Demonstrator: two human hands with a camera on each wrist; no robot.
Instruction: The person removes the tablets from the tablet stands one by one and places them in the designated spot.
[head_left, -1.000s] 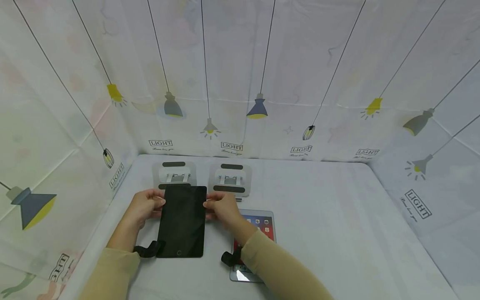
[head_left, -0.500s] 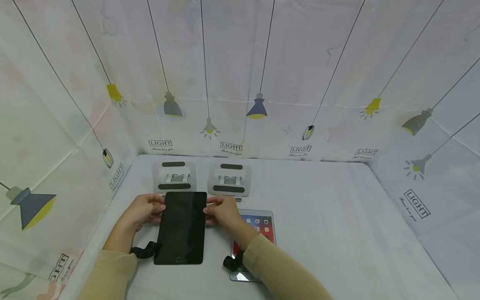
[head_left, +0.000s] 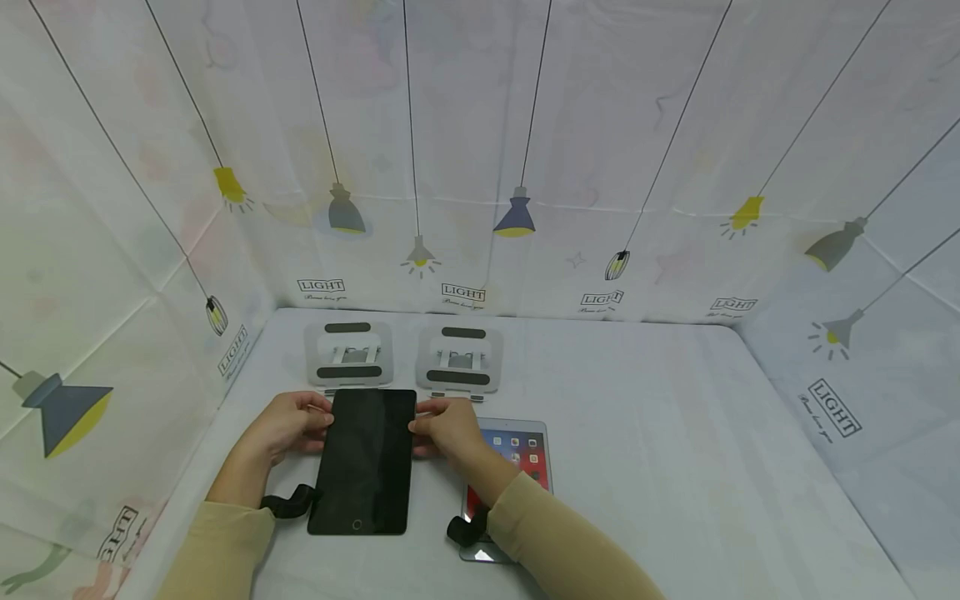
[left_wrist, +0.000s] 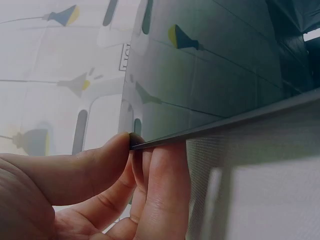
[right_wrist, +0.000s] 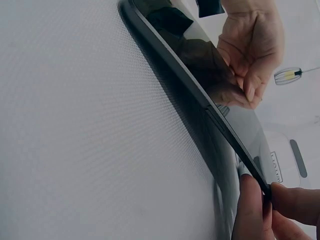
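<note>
A black tablet (head_left: 366,467) with a dark, reflective screen is between my hands, home button toward me. My left hand (head_left: 285,427) pinches its left edge near the far end, thumb on the screen side and fingers beneath, as the left wrist view shows. At the opposite edge my right hand (head_left: 448,429) pinches in the same manner. From the right wrist view the tablet (right_wrist: 200,95) slants, its near end low over the white cloth; whether that end touches is unclear. Under my right forearm lies a second tablet (head_left: 537,454), white-framed with a lit screen, partly hidden.
Two grey tablet stands lie folded flat side by side behind the black tablet: the left stand (head_left: 348,355) and the right stand (head_left: 459,360). White cloth covers the table (head_left: 675,467). Fabric walls (head_left: 570,167) printed with lamps rise at the back and sides.
Both hands have drawn the black tablet a little toward me, away from the stands, so the left stand's lower edge now shows. The white-framed tablet and the stands have not moved.
</note>
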